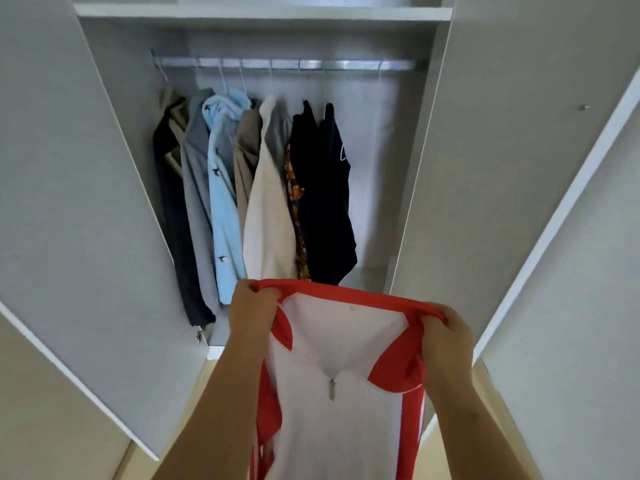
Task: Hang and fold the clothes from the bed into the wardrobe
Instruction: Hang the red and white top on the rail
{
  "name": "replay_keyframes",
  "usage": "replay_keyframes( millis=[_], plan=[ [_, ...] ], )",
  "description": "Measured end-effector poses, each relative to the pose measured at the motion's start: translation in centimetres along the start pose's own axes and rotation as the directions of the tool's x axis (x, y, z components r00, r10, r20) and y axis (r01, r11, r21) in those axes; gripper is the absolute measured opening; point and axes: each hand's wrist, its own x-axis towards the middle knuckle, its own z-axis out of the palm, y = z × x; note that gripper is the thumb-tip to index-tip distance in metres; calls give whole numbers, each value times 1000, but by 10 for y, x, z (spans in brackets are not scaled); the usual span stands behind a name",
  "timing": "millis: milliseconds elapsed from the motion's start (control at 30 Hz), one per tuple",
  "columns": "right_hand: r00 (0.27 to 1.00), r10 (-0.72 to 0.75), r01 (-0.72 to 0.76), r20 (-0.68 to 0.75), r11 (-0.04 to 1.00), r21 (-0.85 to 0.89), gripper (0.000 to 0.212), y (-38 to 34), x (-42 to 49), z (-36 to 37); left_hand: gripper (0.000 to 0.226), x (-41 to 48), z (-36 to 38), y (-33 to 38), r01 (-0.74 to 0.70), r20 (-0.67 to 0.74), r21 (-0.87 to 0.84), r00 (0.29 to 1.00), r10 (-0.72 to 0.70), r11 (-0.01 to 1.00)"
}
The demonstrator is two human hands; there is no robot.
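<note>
Open wardrobe [381, 150], hung clothes [268, 220] bunched toward the left of the rail [284, 64]. In front of it, left hand [254, 308] has fingers clenched on the red neck edge of a white-and-red top [339, 393]. Right hand [446, 336] grips the other end the same way. Top hangs down between both arms.

I face a pale grey wardrobe [398, 150], left door [69, 168] and right door [502, 168] swung wide, metal rail [311, 64] under a shelf [263, 12], beige floor [52, 410] below, soft even light.
</note>
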Motion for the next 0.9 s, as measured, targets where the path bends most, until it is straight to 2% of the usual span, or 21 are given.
replay_keyframes(
  millis=[133,233,333,400,533,733,900],
  plan=[
    [1000,4,-4,23,1000,30,29,1,33,32,13,24,8,3,-83,-155,78,983,94,993],
    [998,17,-19,68,1000,24,30,0,51,55,15,42,16,5,-88,-216,26,972,91,996],
    [992,0,-3,129,1000,20,27,-7,73,75,13,69,31,16,39,-139,-179,988,-64,983],
    [987,-30,28,160,999,19,22,-13,90,90,14,89,44,29,140,-60,-366,983,-173,920],
    [985,-62,62,164,998,5,25,-24,130,127,13,136,67,62,195,17,-590,973,-229,783],
    [987,-61,65,152,998,-17,30,-46,193,209,12,222,86,119,117,91,-692,993,-76,712],
    [984,-90,91,152,996,5,31,-76,237,274,26,287,91,166,65,271,-645,951,148,761]
  ],
)
